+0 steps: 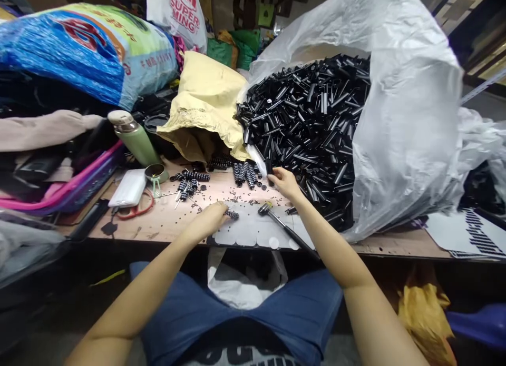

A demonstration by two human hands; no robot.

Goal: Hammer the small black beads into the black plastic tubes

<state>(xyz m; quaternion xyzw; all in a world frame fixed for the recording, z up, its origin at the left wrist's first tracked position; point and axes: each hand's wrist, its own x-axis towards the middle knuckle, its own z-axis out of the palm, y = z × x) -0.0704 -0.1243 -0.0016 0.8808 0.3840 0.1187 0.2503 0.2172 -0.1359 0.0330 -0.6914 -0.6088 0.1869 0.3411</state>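
My left hand (213,218) is closed around a short black cylinder with rows of light studs (232,215), over a grey mat (245,231). Between the thumb and fingers of my right hand (285,181) is a black plastic tube (269,171), at the edge of a large heap of black tubes (308,113). A hammer (286,226) with a black handle lies on the mat between my arms. More studded cylinders (245,174) lie beyond my hands, near the mouth of a yellow sack (209,87).
A clear plastic bag (407,118) surrounds the heap at right. To the left are a green flask (134,137), a white box-shaped device (128,188), red-handled scissors (136,208) and a pink basket (75,184). Small black bits are scattered over the wooden table (166,226).
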